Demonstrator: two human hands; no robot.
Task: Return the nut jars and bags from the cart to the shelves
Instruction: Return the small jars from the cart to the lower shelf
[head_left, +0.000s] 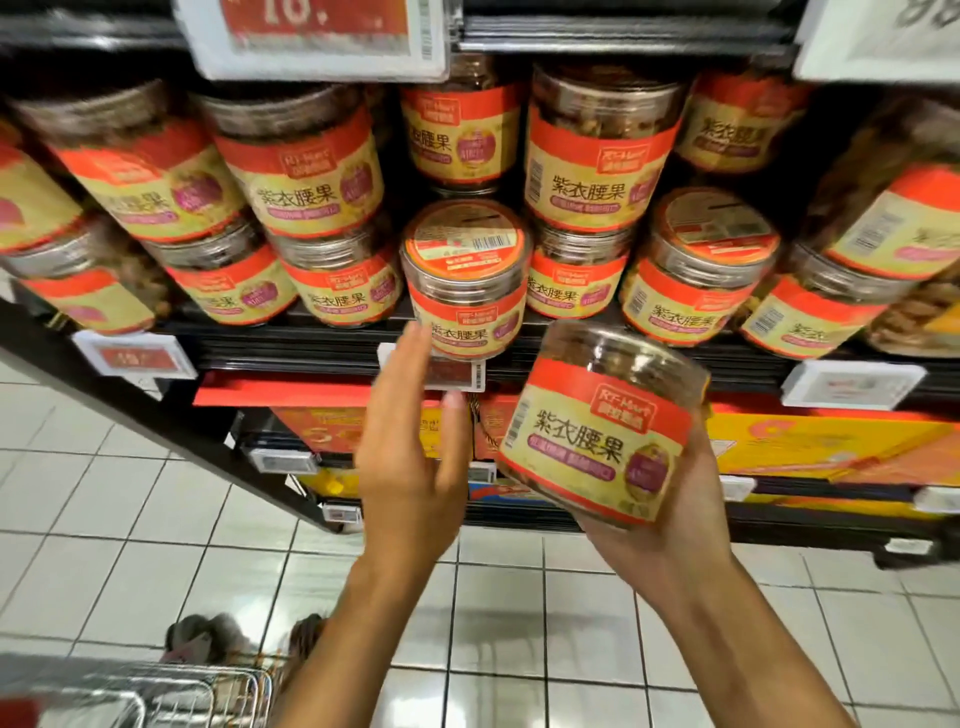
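Note:
My right hand (670, 525) holds a clear nut jar (597, 431) with a red and cream label, tilted, below the shelf's front edge. My left hand (410, 452) is open with fingers spread; its fingertips touch the bottom left of another jar (467, 280) that stands at the front edge of the black shelf (322, 343), its lid label with barcode facing me. Several identical jars (301, 166) are stacked in two layers on that shelf.
The wire cart (130, 691) shows at the bottom left corner. Price tags (135, 353) hang along the shelf edge. Lower shelves hold red and yellow boxes (831, 447). White tiled floor (156, 519) lies below.

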